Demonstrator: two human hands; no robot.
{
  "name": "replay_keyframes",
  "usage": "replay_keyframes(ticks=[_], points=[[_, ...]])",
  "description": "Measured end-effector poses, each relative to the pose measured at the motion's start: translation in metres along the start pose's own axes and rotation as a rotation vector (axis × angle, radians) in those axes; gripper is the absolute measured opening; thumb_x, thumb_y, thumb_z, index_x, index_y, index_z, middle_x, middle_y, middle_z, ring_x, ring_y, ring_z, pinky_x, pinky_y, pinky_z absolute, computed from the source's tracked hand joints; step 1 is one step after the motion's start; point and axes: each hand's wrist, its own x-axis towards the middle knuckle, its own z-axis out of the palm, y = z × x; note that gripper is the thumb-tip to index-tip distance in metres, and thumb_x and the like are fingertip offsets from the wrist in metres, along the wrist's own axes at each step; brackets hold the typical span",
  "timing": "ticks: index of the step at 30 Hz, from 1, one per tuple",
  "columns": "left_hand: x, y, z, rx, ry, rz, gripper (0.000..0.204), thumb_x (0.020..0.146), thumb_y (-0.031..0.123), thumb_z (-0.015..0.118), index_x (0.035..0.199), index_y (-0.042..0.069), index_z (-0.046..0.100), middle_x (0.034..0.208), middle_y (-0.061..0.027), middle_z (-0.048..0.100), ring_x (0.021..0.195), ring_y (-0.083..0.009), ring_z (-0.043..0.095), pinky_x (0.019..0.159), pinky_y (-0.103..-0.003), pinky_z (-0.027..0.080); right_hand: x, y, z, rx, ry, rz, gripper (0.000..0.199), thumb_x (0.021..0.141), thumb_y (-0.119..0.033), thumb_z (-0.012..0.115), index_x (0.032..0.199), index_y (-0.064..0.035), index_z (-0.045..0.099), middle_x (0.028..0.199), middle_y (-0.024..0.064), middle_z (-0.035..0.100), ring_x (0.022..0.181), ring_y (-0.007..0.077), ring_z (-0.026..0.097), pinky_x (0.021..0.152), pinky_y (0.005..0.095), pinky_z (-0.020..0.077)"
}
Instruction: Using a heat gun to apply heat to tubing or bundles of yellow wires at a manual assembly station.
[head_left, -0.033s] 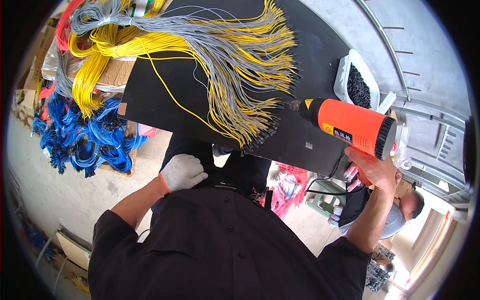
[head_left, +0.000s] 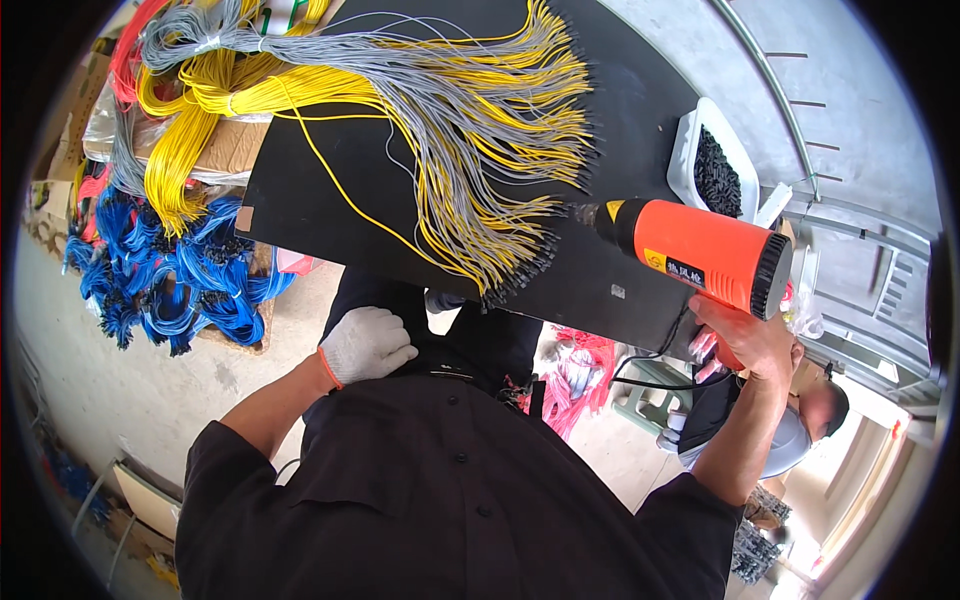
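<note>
Over on the left, tangled bundles of blue wire [head_left: 180, 270] lie on brown cardboard [head_left: 262, 318], with a hank of yellow wire [head_left: 178, 180] drooping just above them. Next comes the left edge of the black surface [head_left: 295, 200], and past its near edge the left hand [head_left: 368, 345], in a white knitted glove, rests on the person's lap, fingers loosely bent; I can't tell whether anything is under the palm. Across the surface sprawls a big bundle of yellow and grey wires [head_left: 450, 130], fanning rightward to dark tips, the lowest of them close to the near edge. Below that edge, pink-red bundles [head_left: 582, 370] show near the floor. The orange heat gun [head_left: 700, 250] hangs over the right part of the surface, its metal nozzle pointing left, just beside the dark tips. Beyond it, near the far right edge, stands a white plastic tub [head_left: 681, 165], well stocked with short black pieces [head_left: 716, 175]; a strip of black top runs between wire tips and tub, room enough for the nozzle. The bare right hand [head_left: 752, 340] is wrapped firmly round the gun's handle, past the right end. Farther right sits another person [head_left: 788, 445], near a green stool [head_left: 640, 415].
</note>
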Motion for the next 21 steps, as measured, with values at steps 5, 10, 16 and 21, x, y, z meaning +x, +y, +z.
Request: replay_keyframes(ticks=[5,10,16,21], points=[[0.056,0.039,-0.050,-0.024,0.181,0.146,0.023,0.079,0.012,0.084,0.099,0.009,0.073,0.094,-0.0073,0.069,0.087,-0.0309,0.067,0.079,-0.045,0.054,0.001,-0.003,0.005,0.071,0.003,0.008,0.036,0.086,-0.007,0.090,0.117,-0.0003,0.073,0.093,0.0065,0.077,0.077,0.0150,0.074,0.068,0.0314,0.0611],[0.125,0.055,-0.075,0.122,0.340,0.184,0.035,0.080,0.010,0.082,0.113,0.008,0.071,0.108,-0.0070,0.072,0.102,-0.0315,0.069,0.091,-0.046,0.054,0.001,0.006,0.005,0.121,-0.001,-0.101,0.034,0.086,-0.009,0.092,0.114,-0.0006,0.075,0.092,0.0072,0.078,0.074,0.0144,0.074,0.066,0.0301,0.0611],[0.174,0.044,-0.078,0.335,0.264,0.094,0.031,0.086,0.016,0.079,0.115,0.007,0.071,0.116,-0.0077,0.073,0.111,-0.0306,0.068,0.099,-0.046,0.053,0.001,0.003,0.010,0.087,0.035,-0.183,0.032,0.086,-0.010,0.092,0.112,-0.0011,0.076,0.087,0.0050,0.078,0.072,0.0135,0.074,0.064,0.0295,0.0607],[0.197,0.039,-0.065,0.425,0.136,0.050,0.034,0.090,0.024,0.077,0.118,0.005,0.070,0.119,-0.0088,0.073,0.115,-0.0305,0.067,0.104,-0.045,0.050,-0.002,0.004,0.005,0.104,0.048,-0.057,0.031,0.087,-0.009,0.091,0.112,-0.0007,0.075,0.087,0.0058,0.078,0.072,0.0134,0.074,0.064,0.0294,0.0605]])
